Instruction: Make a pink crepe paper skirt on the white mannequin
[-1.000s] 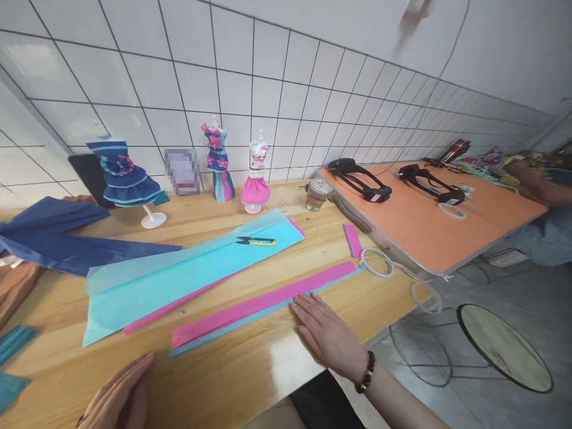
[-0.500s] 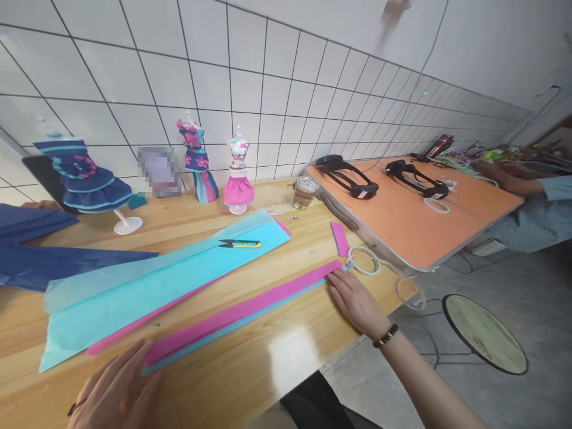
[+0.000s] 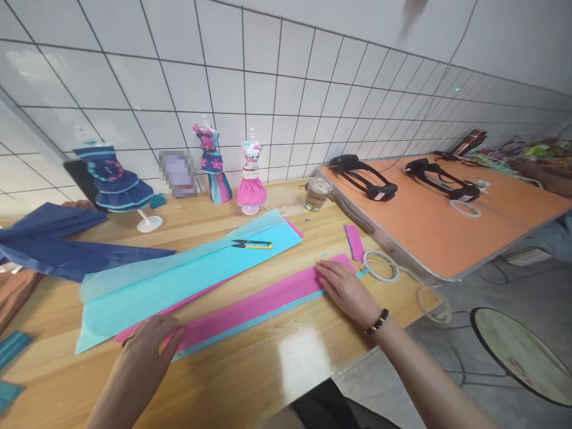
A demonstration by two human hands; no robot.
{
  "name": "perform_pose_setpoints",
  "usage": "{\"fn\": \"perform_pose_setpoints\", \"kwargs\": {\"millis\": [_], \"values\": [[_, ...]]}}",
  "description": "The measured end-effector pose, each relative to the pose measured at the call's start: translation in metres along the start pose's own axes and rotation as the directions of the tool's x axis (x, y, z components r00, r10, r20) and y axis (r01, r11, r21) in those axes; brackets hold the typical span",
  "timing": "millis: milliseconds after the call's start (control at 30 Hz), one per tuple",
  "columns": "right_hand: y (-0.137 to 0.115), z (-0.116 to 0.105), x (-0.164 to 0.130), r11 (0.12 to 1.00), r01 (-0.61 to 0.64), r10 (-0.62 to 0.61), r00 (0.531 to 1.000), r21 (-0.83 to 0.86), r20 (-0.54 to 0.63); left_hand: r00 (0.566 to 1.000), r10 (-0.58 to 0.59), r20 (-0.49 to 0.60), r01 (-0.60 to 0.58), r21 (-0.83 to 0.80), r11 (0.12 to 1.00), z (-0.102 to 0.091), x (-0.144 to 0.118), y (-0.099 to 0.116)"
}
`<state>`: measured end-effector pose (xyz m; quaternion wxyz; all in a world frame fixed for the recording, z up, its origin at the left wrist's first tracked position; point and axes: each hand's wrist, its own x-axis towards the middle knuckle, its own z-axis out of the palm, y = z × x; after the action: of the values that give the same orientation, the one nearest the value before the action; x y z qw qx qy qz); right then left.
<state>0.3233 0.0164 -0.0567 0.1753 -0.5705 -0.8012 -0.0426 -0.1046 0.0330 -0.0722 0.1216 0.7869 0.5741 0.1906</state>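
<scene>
A long pink strip with a light-blue lower edge lies across the wooden table; whether it is paper or cloth I cannot tell. At its left end, my left hand pinches the corner between thumb and fingers. My right hand lies flat across the strip near the right end, fingers stretched out. Just behind are layered turquoise sheets with pink showing beneath, and yellow-and-black thread snips rest on them. Close to my right hand are a roll of tape and a short pink piece.
Three small dress forms stand along the tiled wall, one in a navy dress. A cup of liquid sits near the orange table, which holds two black headsets. Navy material lies left; a round stool stands right.
The pink part of the strip shows wider than before. My left hand has moved up and closed on the strip's left end; my right hand has shifted slightly inward. The view has turned left.
</scene>
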Motion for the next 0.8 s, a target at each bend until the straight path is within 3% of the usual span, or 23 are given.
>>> {"fn": "perform_pose_setpoints", "kwargs": {"millis": [267, 433, 600, 800], "values": [[-0.044, -0.007, 0.003, 0.991, 0.071, -0.067, 0.997, 0.115, -0.036, 0.973, -0.177, 0.147, 0.201, -0.165, 0.966, -0.021, 0.000, 0.021], [-0.074, -0.005, 0.004, 0.964, 0.178, -0.156, 0.980, 0.195, -0.126, 0.961, -0.177, 0.213, 0.222, -0.211, 0.952, -0.022, -0.003, 0.022], [-0.108, 0.002, 0.002, 0.913, 0.305, -0.260, 0.947, 0.270, -0.189, 0.962, -0.219, 0.165, 0.247, -0.176, 0.953, -0.020, -0.013, 0.017], [-0.133, 0.012, -0.004, 0.840, 0.353, -0.321, 0.936, 0.413, -0.147, 0.947, -0.183, 0.266, 0.238, -0.193, 0.952, -0.024, -0.014, 0.013]]}}
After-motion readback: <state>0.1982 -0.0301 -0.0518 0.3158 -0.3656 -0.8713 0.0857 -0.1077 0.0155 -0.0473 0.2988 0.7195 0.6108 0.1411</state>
